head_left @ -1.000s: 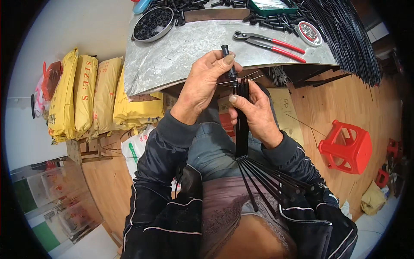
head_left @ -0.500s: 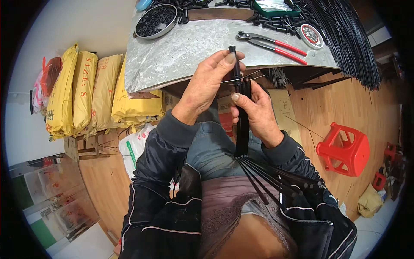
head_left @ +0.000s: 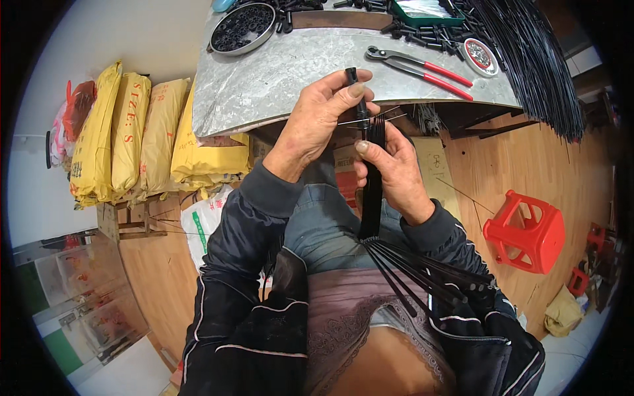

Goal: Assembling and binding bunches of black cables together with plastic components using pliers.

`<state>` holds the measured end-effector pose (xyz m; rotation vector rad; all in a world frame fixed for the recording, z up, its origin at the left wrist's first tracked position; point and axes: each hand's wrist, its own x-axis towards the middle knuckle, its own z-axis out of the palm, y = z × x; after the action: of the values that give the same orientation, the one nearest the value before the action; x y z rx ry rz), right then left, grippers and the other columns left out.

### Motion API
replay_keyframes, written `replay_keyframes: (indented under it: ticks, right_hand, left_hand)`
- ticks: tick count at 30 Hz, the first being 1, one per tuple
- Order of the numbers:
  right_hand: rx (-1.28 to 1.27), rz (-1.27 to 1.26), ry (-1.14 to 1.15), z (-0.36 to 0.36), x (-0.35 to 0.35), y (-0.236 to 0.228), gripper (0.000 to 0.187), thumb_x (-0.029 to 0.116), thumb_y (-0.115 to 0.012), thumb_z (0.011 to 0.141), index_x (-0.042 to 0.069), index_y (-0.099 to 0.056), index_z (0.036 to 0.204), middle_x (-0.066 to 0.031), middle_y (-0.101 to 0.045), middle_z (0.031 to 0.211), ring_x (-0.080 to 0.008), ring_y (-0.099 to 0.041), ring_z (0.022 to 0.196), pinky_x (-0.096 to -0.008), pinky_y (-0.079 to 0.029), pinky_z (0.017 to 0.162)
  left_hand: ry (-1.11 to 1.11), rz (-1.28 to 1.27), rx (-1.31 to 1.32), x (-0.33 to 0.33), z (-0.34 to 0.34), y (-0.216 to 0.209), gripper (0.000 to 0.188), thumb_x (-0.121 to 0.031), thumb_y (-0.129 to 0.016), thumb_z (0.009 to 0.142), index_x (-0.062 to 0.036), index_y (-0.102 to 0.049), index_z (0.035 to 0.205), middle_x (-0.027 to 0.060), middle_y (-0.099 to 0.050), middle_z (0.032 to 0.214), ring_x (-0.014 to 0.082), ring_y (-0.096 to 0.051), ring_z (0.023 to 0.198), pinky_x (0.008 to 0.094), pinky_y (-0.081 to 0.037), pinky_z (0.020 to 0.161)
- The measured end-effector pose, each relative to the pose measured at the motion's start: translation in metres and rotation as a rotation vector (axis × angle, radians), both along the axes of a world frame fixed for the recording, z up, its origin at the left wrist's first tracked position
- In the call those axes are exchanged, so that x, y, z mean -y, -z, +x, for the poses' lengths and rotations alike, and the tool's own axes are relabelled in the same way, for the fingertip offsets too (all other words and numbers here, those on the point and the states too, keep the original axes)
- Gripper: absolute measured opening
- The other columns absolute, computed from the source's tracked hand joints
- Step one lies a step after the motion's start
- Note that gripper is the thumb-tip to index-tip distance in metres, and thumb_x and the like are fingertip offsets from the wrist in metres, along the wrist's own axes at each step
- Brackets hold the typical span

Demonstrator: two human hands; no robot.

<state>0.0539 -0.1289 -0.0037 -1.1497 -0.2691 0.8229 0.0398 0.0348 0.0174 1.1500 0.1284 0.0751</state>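
My left hand [head_left: 316, 125] pinches a short black tube [head_left: 354, 86] at the top end of a bundle of thin black ribs [head_left: 372, 178]. A thin wire runs across the bundle just under the tube. My right hand [head_left: 391, 168] wraps around the bundle below that. The ribs fan out over my lap toward the lower right [head_left: 422, 274]. Both hands are in front of the near edge of a grey metal-topped table [head_left: 277, 79].
On the table lie red-handled pincers [head_left: 422, 65], a round tin of black rings [head_left: 242, 28], a small round tin [head_left: 479, 55], a green tray [head_left: 422, 9], loose black parts and a sheaf of long black rods [head_left: 535, 59]. Yellow sacks [head_left: 132, 132] stand left, a red stool [head_left: 525, 231] right.
Both hands with the bundle have stayed nearly in place. The left fingers have shifted a little on the black tube, which now stands a bit more upright.
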Motion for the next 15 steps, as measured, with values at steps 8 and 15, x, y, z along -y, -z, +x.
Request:
replay_keyframes:
  ticks: [8, 15]
  right_hand:
    - [-0.005, 0.0, -0.011, 0.0015, -0.0013, 0.0026, 0.014, 0.01, -0.059, 0.091, 0.003, -0.051, 0.101, -0.0021, -0.054, 0.071, -0.0083, -0.053, 0.058, -0.0222, -0.049, 0.05]
    - [-0.033, 0.013, 0.016, 0.0011, -0.003, 0.0014, 0.015, 0.011, -0.058, 0.091, 0.003, -0.051, 0.1, -0.002, -0.053, 0.071, -0.0084, -0.054, 0.059, -0.0226, -0.048, 0.051]
  left_hand:
    - [-0.004, -0.023, -0.019, -0.0009, -0.0016, 0.0008, 0.037, -0.023, -0.055, 0.097, 0.0004, -0.052, 0.125, 0.0085, -0.062, 0.099, 0.0156, -0.063, 0.091, 0.0278, -0.055, 0.081]
    - [0.0, -0.028, -0.002, -0.0011, -0.002, 0.0013, 0.035, -0.023, -0.054, 0.098, 0.0, -0.054, 0.124, 0.0085, -0.063, 0.099, 0.0154, -0.063, 0.091, 0.0277, -0.054, 0.082]
